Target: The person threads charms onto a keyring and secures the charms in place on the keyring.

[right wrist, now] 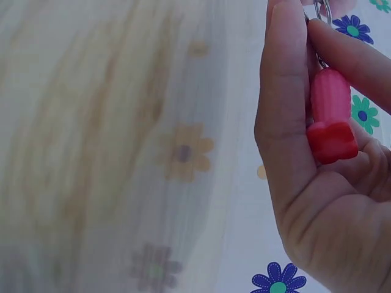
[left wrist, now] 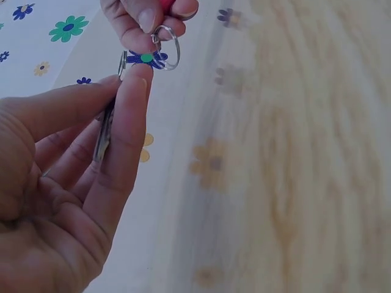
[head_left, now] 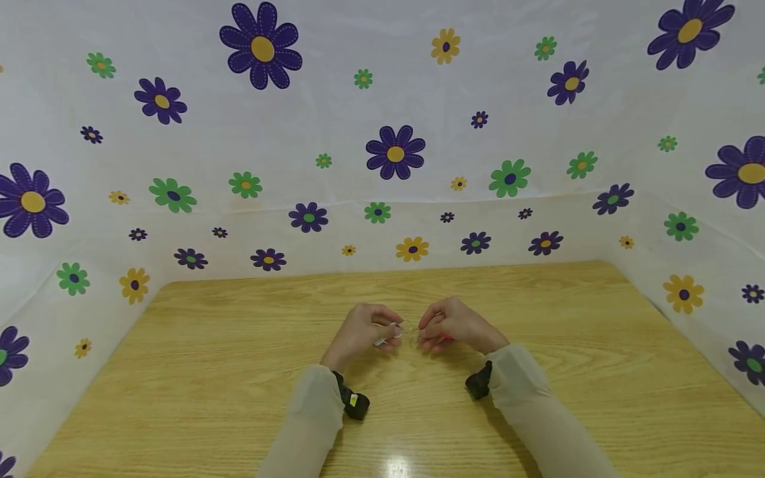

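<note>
A metal ring [left wrist: 178, 51] is held in the gap between the two hands, right at the fingertips of the right hand [head_left: 459, 326] and so nearer to that one; from the left hand [head_left: 361, 332] it lies across to the person's right. A short chain [right wrist: 321, 61] links it to a pink-and-red charm [right wrist: 332, 116], whose long axis runs along the right hand's fingers, chain end toward the fingertips and red end toward the palm. The right hand pinches near where the chain meets the ring, with the charm between its fingers and palm.

Facing it, the left hand pinches a flat metal piece [left wrist: 104, 131], perhaps a key, seen nearly edge-on, its length running from the palm side out to the fingertips. A thin loop [left wrist: 122, 64] juts from its far end, just beside the ring; the relation that matters most seems to be how these two lie, and whether they touch I cannot tell.

The hands are close together but apart, over the desk [head_left: 209, 385], with light sleeves [head_left: 544, 411] behind them and a flowered cloth [head_left: 209, 133] beyond
</note>
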Demonstrator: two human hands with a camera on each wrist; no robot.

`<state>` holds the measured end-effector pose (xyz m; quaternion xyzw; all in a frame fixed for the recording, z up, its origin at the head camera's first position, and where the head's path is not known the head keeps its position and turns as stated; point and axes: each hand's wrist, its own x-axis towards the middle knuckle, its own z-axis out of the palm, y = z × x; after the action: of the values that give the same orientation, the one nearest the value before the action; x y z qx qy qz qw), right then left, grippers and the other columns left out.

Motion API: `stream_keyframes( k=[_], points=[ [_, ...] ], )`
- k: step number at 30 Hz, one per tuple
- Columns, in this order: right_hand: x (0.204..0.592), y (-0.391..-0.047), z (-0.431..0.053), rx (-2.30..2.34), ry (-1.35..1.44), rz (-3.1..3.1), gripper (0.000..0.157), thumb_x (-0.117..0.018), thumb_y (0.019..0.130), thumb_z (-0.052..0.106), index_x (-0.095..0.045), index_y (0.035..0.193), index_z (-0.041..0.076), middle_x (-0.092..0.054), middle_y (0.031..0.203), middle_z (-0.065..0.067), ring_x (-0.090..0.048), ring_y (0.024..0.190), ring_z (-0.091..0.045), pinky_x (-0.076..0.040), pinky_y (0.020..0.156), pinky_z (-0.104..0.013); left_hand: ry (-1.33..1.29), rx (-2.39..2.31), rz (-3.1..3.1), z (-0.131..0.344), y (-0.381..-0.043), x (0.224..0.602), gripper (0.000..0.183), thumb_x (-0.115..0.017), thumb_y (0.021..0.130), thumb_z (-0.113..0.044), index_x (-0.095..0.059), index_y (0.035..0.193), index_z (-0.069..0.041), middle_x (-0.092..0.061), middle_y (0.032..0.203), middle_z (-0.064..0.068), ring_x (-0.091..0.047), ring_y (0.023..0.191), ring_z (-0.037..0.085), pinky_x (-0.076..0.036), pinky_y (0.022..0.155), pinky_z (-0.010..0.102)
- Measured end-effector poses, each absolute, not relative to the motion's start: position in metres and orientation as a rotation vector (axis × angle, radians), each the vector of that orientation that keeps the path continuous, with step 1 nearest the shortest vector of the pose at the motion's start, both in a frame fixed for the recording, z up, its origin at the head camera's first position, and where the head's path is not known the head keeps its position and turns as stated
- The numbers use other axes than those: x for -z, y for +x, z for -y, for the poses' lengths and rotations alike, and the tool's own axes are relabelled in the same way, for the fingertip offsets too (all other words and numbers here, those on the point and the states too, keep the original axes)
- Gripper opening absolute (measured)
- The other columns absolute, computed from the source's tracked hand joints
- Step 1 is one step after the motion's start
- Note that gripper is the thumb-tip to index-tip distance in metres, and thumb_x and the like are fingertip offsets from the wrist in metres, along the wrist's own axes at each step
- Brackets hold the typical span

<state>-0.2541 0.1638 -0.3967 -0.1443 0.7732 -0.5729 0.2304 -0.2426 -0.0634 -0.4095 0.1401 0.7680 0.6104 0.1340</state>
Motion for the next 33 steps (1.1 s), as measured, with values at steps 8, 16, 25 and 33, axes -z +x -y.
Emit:
stream_keyframes(
  k=[8,16,25,33],
  points=[
    [0.3962,-0.2549,-0.1583,1.547,-0.444,-2.128,0.014,-0.062,0.093,-0.005,-0.062,0.103,-0.015,-0.073,0.086,-0.02,-0.071,0.069,-0.021,-0.061,0.067,-0.036,0.435,-1.735,-2.246,0.0614,-0.244,0.4084,0.015,-0.067,0.094,0.005,-0.07,0.108,0.01,-0.074,0.091,0.018,-0.074,0.072,0.025,-0.061,0.062,0.034],
    [0.3949,-0.2535,-0.1572,1.542,-0.438,-2.117,0.013,-0.06,0.093,-0.006,-0.061,0.104,-0.014,-0.073,0.084,-0.019,-0.071,0.071,-0.021,-0.062,0.068,-0.037,0.435,-1.731,-2.228,0.0602,-0.2435,0.408,0.014,-0.066,0.094,0.005,-0.071,0.107,0.009,-0.074,0.089,0.016,-0.073,0.07,0.022,-0.061,0.062,0.034],
    [0.3965,-0.2546,-0.1581,1.568,-0.448,-2.11,0.015,-0.058,0.094,-0.006,-0.06,0.106,-0.015,-0.072,0.087,-0.02,-0.071,0.072,-0.022,-0.062,0.068,-0.037,0.399,-1.748,-2.221,0.061,-0.2428,0.4099,0.012,-0.067,0.094,0.005,-0.072,0.105,0.008,-0.074,0.089,0.016,-0.073,0.069,0.021,-0.061,0.063,0.033],
    [0.3937,-0.2545,-0.1614,1.579,-0.393,-2.134,0.018,-0.062,0.095,-0.004,-0.06,0.108,-0.016,-0.072,0.087,-0.017,-0.071,0.074,-0.022,-0.062,0.069,-0.037,0.398,-1.749,-2.215,0.0647,-0.2434,0.4101,0.012,-0.068,0.094,0.006,-0.071,0.105,0.01,-0.073,0.09,0.019,-0.072,0.07,0.023,-0.06,0.061,0.032]
  ],
)
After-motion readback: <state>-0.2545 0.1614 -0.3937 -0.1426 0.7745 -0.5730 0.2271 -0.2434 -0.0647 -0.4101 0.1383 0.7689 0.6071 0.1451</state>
